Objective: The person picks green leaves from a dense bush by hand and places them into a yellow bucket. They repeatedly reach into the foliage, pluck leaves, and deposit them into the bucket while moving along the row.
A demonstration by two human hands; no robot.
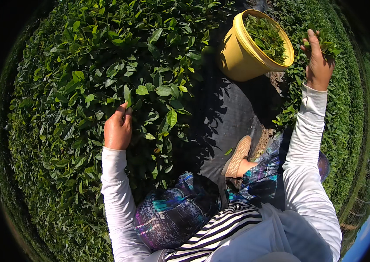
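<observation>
On the left, my left hand (118,127) reaches into a dense leafy hedge (83,82), likely tea bushes. Its thumb and forefinger are pinched on a green leaf shoot (129,99). At the upper right, my right hand (319,67) is closed around a small bunch of picked leaves (329,46). Left of that hand stands a yellow plastic bucket (237,52), tilted in the view, with many picked green leaves (266,37) inside. The bucket and my right hand are apart.
Black ground-cover fabric (234,108) runs between the hedge and a second row of bushes (342,108) on the right. My foot in a tan woven shoe (238,155) rests on it, beside a loose leaf (228,151). The bucket casts a dark shadow on the fabric.
</observation>
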